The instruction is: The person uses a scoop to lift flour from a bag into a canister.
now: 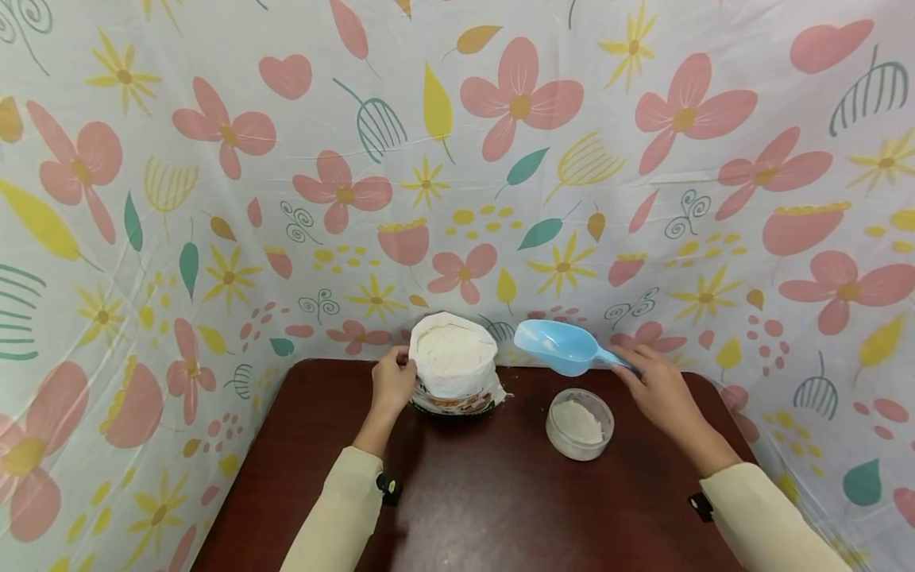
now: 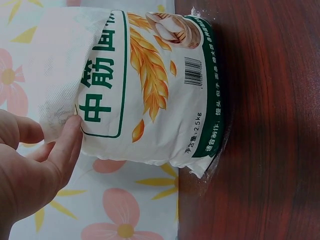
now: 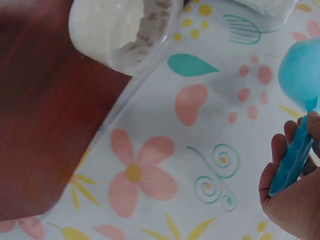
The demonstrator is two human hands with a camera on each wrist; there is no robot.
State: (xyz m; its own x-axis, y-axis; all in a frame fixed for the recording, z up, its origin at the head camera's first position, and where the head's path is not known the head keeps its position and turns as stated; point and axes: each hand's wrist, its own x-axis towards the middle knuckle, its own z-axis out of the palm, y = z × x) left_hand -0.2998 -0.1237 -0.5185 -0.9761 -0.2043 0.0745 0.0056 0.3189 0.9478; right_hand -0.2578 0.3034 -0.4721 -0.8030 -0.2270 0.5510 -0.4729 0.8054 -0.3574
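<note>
An open flour bag stands near the back of the table, white flour showing inside its folded-down rim. At its left side, my left hand pinches the rim; in the left wrist view the fingers lie against the folded edge. My right hand grips a light blue scoop by its handle. The scoop is in the air right of the bag, with some white flour in its bowl. A round clear container partly filled with flour sits on the table nearer me than the scoop.
The dark reddish-brown table carries the bag and container. Behind and beside it hangs a white curtain printed with flowers and leaves. A little spilled flour lies by the bag's base.
</note>
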